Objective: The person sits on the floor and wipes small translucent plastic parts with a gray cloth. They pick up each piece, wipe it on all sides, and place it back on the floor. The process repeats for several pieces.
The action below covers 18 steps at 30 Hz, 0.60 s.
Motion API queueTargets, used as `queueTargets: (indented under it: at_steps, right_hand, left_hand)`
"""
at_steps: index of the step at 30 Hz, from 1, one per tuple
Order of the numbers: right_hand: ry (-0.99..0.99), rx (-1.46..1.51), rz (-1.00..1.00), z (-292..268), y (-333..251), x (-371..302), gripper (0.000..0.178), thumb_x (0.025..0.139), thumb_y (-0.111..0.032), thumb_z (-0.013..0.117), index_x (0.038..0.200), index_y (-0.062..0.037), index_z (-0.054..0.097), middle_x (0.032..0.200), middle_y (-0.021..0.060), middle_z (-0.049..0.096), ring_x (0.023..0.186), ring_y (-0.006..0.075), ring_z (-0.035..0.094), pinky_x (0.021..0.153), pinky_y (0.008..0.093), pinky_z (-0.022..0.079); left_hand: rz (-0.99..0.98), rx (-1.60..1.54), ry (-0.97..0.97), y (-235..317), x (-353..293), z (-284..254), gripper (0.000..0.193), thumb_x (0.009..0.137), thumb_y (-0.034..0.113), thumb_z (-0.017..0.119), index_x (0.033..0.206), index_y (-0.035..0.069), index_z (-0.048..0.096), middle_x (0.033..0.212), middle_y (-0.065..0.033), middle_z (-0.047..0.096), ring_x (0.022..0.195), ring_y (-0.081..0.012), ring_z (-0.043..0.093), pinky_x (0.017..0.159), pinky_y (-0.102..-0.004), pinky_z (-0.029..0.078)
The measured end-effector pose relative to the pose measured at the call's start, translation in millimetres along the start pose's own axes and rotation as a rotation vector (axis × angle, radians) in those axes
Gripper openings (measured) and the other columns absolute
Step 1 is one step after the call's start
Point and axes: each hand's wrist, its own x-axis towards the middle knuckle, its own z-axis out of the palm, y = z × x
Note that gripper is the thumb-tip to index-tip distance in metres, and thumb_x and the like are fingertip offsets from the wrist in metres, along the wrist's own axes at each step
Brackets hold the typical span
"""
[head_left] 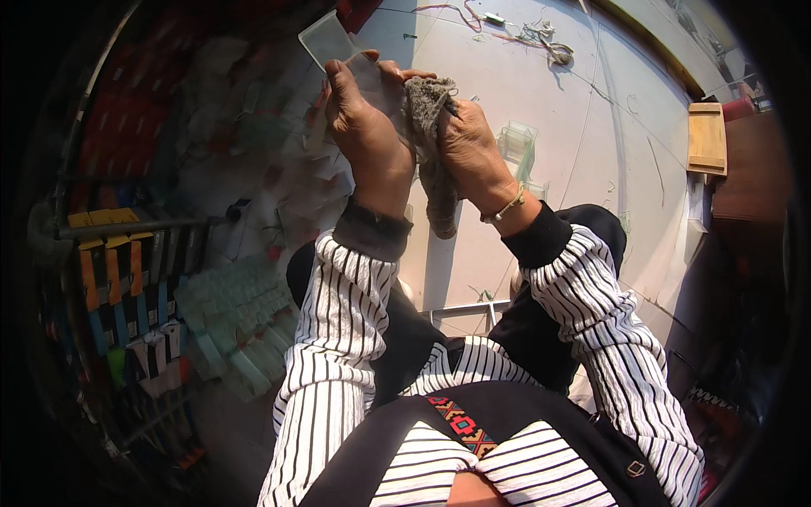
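Up in front of me, my left hand [369,139] grips a clear plastic box [328,40], its thumb raised along the side. One open-looking corner of the box sticks out beyond the fingers, up and to the left. Close beside it, my right hand [473,148] clutches a grey-brown rag [428,106]. The rag's upper part is bunched next to the left fingers, and its lower end hangs down between my wrists. Part of the box is hidden behind my left hand.
Several clear plastic boxes [245,325] lie in shade on the left. More clear containers [517,144] stand on the tiled floor [541,245] past my right hand. A rack of packaged goods [127,262] borders the left; a wooden block [707,139] is at right. Wires [549,46] lie ahead.
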Motion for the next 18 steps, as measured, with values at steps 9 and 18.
queueTargets:
  at_steps: [9,18]
  right_hand:
    - [0.168,0.389,-0.004,-5.0,-28.1,6.9,0.022,0.089,-0.017,0.045,0.093,0.0026,0.053,0.076,0.0098,0.059,0.06,0.0205,0.058,0.058,0.0286,0.05]
    - [-0.015,-0.567,-0.459,17.2,7.3,-4.9,0.013,0.079,-0.006,0.055,0.085,0.0053,0.056,0.076,0.0262,0.057,0.069,0.039,0.059,0.059,0.0354,0.048]
  left_hand:
    - [-0.027,-0.124,0.106,31.4,14.9,-8.6,0.044,0.095,0.048,0.03,0.094,0.005,0.044,0.068,-0.0067,0.045,0.062,-0.0172,0.043,0.057,-0.031,0.041]
    - [-0.108,-0.159,0.108,21.2,9.2,-8.6,0.042,0.095,0.045,0.029,0.09,0.006,0.043,0.067,-0.0052,0.042,0.062,-0.0157,0.041,0.06,-0.0273,0.039]
